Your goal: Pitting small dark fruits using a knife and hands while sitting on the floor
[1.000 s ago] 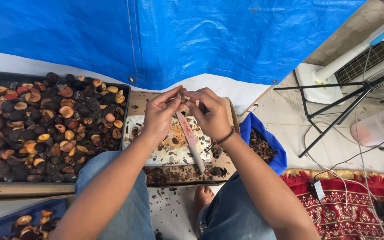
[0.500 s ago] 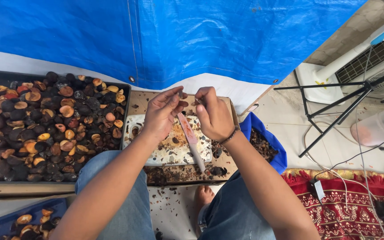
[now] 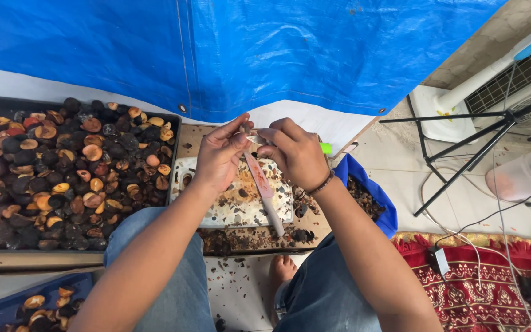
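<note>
My left hand (image 3: 219, 154) and my right hand (image 3: 295, 150) meet above a stained white cutting board (image 3: 235, 206). Between the fingertips of both hands sits a small nut piece (image 3: 250, 136). My right hand also grips a long knife (image 3: 264, 187), whose blade slants down toward me over the board. A beaded bracelet circles my right wrist. The board lies on a wooden plank (image 3: 253, 237) strewn with dark shell bits.
A big black tray (image 3: 173, 132) heaped with dark and orange halved nuts sits at the left. A blue tray (image 3: 7, 301) of nuts is at the lower left, a blue container (image 3: 376, 197) of scraps right of the plank. A tripod, fan, plastic jug and red rug fill the right side.
Both hands have shifted slightly and the fingers have reworked their hold on the small piece. The knife stays slanted over the board.
</note>
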